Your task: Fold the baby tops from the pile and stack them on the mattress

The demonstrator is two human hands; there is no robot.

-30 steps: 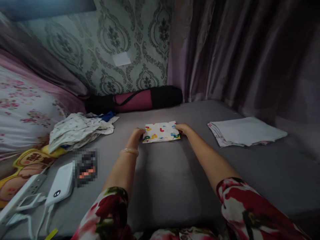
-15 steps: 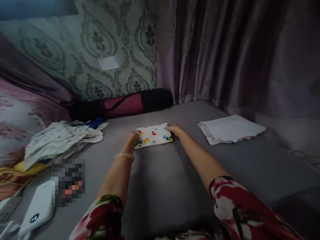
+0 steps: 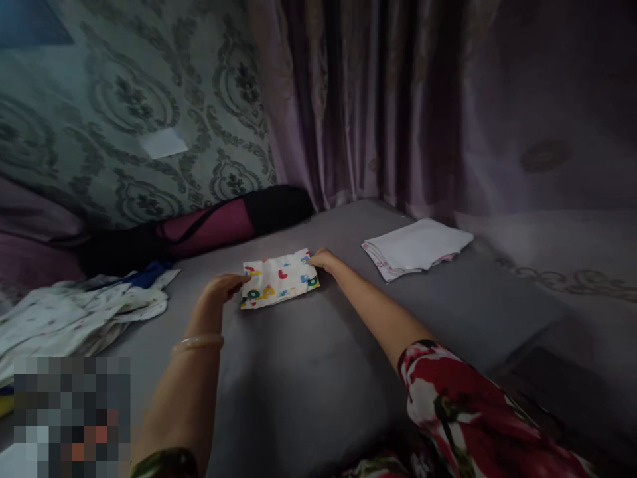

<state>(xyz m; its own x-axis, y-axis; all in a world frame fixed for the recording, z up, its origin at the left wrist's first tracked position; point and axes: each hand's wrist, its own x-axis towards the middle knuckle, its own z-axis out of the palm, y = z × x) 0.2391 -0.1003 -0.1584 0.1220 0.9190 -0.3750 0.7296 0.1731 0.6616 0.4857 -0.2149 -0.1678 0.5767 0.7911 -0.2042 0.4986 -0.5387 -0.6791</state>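
A small folded white cloth (image 3: 281, 282) with colourful printed shapes lies on the grey bed surface in front of me. My right hand (image 3: 322, 259) is closed in a pinch on its upper right corner. At the left edge, the fingertips of my left hand (image 3: 226, 287) are drawn together on the cloth; the thumb is mostly hidden. Right of my right hand rests a stack of folded white cloths (image 3: 418, 244) with pink print at its edges.
At left lies a crumpled heap of pale patterned clothes (image 3: 84, 305) with a blue piece (image 3: 149, 275). A long black and maroon bag (image 3: 209, 226) lies along the wallpapered wall. Purple curtains (image 3: 358, 99) hang behind the bed. A blurred-out patch covers the lower left.
The view has turned to the right, so everything appears further left. My left hand has shifted slightly outward along the cloth's left edge. My right hand keeps its place on the corner.
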